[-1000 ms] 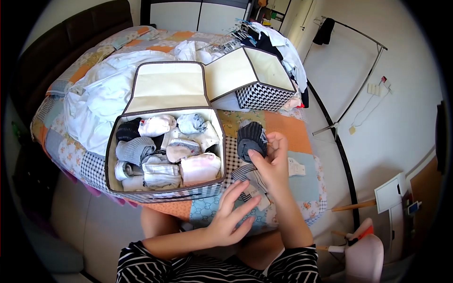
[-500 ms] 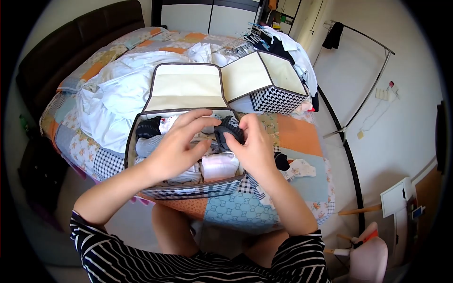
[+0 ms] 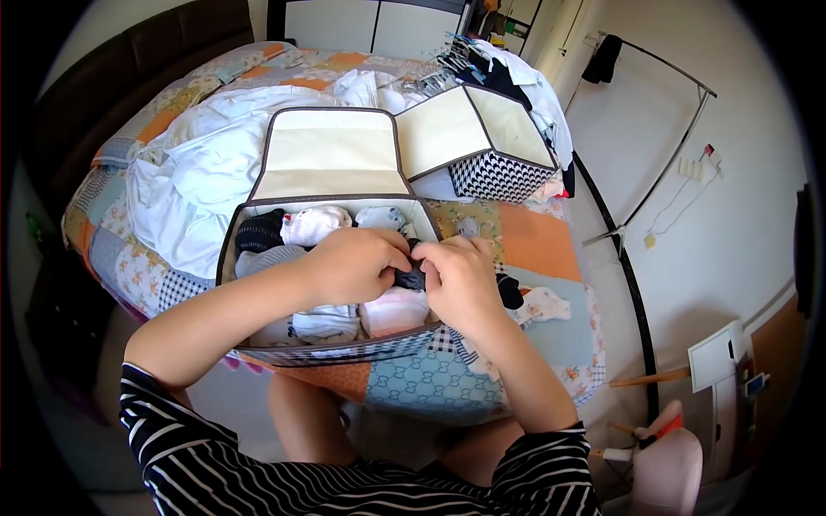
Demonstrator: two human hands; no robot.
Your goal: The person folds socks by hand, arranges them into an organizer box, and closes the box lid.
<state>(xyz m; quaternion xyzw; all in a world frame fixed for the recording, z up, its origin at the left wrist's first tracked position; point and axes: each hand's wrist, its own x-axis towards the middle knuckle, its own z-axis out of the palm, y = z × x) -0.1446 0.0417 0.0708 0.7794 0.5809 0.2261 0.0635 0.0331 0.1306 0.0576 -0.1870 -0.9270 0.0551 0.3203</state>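
Observation:
A fabric storage box (image 3: 344,353) with a houndstooth outside stands with its lid (image 3: 331,150) folded back. Inside it are several rolled bundles of socks: black (image 3: 260,230), white with pink (image 3: 315,224), pale patterned (image 3: 381,218), grey-white striped (image 3: 327,323) and pink-white (image 3: 396,311). My left hand (image 3: 361,262) and my right hand (image 3: 458,273) meet over the right side of the box. Between their curled fingers is a dark grey rolled sock (image 3: 411,278), partly hidden by both hands.
A second houndstooth box (image 3: 503,179) with its lid up stands behind on the patchwork bedspread (image 3: 533,236). White bedding (image 3: 198,176) lies at the left. Loose socks (image 3: 544,305) are to the right of my arm. Hangers with clothes (image 3: 516,82) lie at the back.
My left hand has moved right and its spread fingers have closed on the dark sock. My right hand has come slightly lower with it. More bundles at the back of the box now show.

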